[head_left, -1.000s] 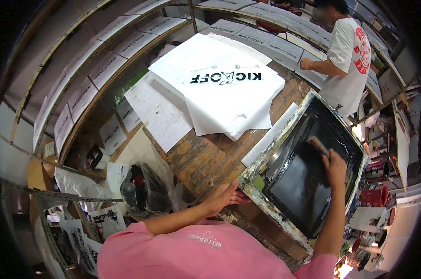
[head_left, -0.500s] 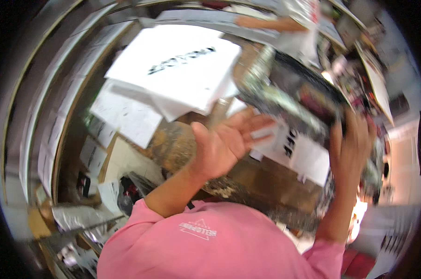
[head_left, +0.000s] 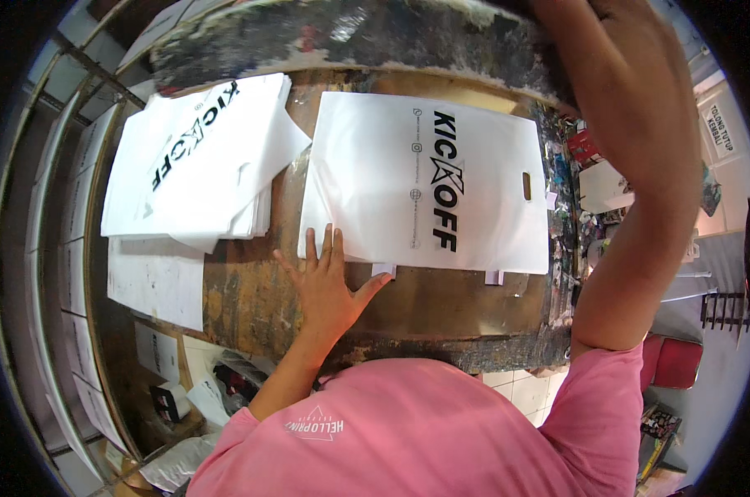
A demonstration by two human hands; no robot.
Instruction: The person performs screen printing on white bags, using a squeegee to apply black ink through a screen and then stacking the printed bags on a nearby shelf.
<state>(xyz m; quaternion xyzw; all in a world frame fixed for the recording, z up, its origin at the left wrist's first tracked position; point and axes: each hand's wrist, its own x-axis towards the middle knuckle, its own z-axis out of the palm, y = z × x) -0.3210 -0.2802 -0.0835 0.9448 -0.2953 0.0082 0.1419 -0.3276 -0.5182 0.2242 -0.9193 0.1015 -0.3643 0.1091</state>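
Here, left hand [head_left: 325, 286] flat, fingers [head_left: 310, 248] apart on white printed bag [head_left: 425, 182], right hand [head_left: 607, 25] fingers unseen, bag stack [head_left: 193, 157] beside.

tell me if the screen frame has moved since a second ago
Yes: the frame, earlier lying flat on the table, is now swung up above the printed bag.

It was a screen-printing workshop: an ink-stained wooden table [head_left: 441, 306], a raised ink-smeared screen frame [head_left: 350, 33], a freshly printed white bag [head_left: 425, 182] and a stack of printed bags [head_left: 193, 161] beside drying racks [head_left: 60, 207].
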